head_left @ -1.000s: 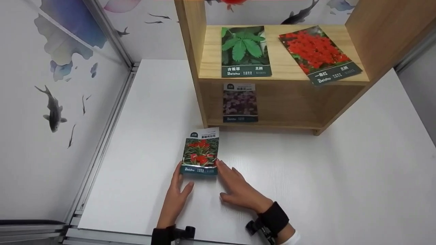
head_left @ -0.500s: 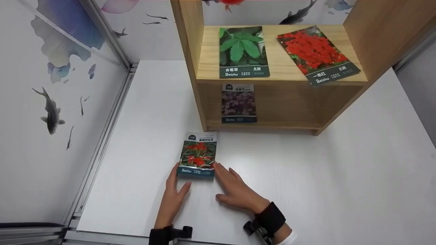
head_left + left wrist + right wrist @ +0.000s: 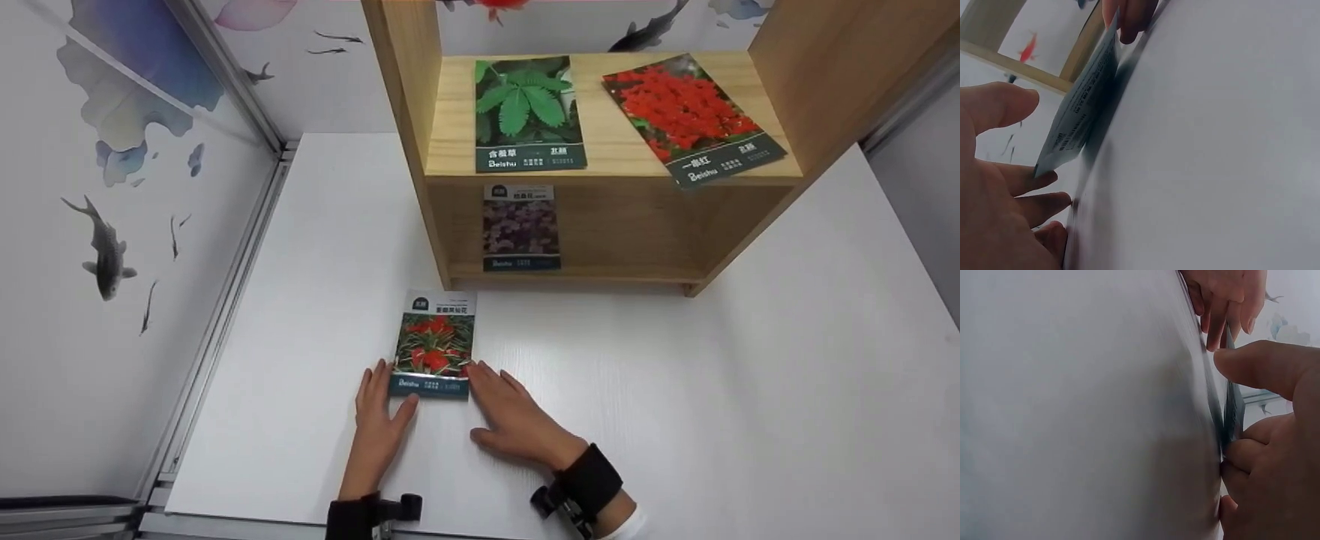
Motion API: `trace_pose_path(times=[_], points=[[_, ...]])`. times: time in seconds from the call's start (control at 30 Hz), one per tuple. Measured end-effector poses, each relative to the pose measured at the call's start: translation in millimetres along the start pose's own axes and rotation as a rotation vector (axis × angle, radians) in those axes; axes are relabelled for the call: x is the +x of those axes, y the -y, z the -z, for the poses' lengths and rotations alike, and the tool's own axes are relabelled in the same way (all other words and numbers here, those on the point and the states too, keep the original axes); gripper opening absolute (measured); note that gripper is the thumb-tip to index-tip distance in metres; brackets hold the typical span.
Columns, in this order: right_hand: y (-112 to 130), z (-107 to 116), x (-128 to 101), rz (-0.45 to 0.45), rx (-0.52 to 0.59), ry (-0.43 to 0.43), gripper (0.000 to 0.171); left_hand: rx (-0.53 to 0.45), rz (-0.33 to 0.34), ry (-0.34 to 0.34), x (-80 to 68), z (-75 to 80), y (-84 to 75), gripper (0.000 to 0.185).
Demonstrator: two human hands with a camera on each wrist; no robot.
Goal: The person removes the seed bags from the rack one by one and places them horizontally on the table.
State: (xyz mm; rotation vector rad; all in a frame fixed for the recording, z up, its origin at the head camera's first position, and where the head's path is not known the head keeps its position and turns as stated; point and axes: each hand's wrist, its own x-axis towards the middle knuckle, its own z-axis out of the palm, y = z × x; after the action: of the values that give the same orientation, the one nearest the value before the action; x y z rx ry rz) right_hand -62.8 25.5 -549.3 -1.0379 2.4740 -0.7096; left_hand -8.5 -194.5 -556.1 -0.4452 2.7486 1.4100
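Observation:
A seed packet [image 3: 433, 345] with red flowers and a dark green lower band lies in front of the shelf. Its underside [image 3: 1084, 109], with fine print, faces the left wrist camera, raised at a slant off the white table. My left hand [image 3: 379, 427] is at the packet's left edge, index fingertip touching it, thumb by the near corner. Against the right edge rest the fingertips of my right hand [image 3: 517, 416], its thumb held apart from the packet. Both hands' fingers are extended or loosely bent, not wrapped round the packet.
Just behind stands a wooden shelf [image 3: 600, 180]. Its upper board carries a green-leaf packet [image 3: 529, 112] and a slanted red-flower packet [image 3: 694, 116] overhanging the front edge. Below, a purple-flower packet [image 3: 520, 227] stands at the left. A patterned wall [image 3: 150, 247] borders the white table [image 3: 322, 247].
The red-flower packet between my hands has come slightly nearer to me, away from the shelf. Both hands came back with it, and more fingers of my left hand now show beside it.

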Motion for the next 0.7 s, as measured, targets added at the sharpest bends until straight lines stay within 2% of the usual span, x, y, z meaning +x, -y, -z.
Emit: trace_pose_path(times=[0.27,0.47,0.7], points=[[4.0,-2.8,4.0,-0.006,-0.079,0.033,0.086,0.130,0.015,-0.040,0.4,1.6,0.4,0.063],[5.8,-3.2,5.5,-0.019,-0.149,0.022,0.086,0.141,0.020,-0.038,0.7,0.9,-0.4,0.063],[8.7,-1.5,6.1,-0.044,-0.179,0.001,0.087,0.153,0.028,-0.037,2.4,-3.1,-1.9,0.064]])
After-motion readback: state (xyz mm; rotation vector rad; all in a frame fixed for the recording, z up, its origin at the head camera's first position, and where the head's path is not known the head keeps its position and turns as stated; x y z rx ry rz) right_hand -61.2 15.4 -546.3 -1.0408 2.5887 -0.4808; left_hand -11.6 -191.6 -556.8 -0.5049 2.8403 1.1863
